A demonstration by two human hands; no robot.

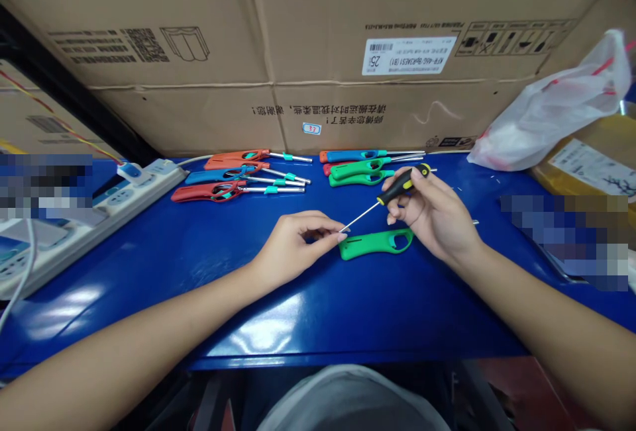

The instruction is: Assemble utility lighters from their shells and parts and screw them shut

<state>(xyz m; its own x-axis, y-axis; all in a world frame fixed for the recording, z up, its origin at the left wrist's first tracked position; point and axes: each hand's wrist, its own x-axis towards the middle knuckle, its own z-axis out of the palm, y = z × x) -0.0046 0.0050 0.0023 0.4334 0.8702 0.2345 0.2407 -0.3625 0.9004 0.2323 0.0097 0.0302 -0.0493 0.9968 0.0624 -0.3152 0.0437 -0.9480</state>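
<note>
My right hand (432,209) grips a screwdriver (400,186) by its black and yellow handle, the thin metal shaft slanting down to the left. At the shaft's tip, the thumb and fingers of my left hand (301,242) are pinched together; whether they also hold something small I cannot make out. Just below the shaft a green gas lighter (370,245) lies on the blue table (278,325). My right hand hides part of its metal tube.
Orange, blue and red lighters (218,191) lie at the back left; blue, green and red ones (358,171) lie at the back centre. A power strip (124,196) runs along the left. A large cardboard box (199,100) stands behind, with a plastic bag (551,110) at right.
</note>
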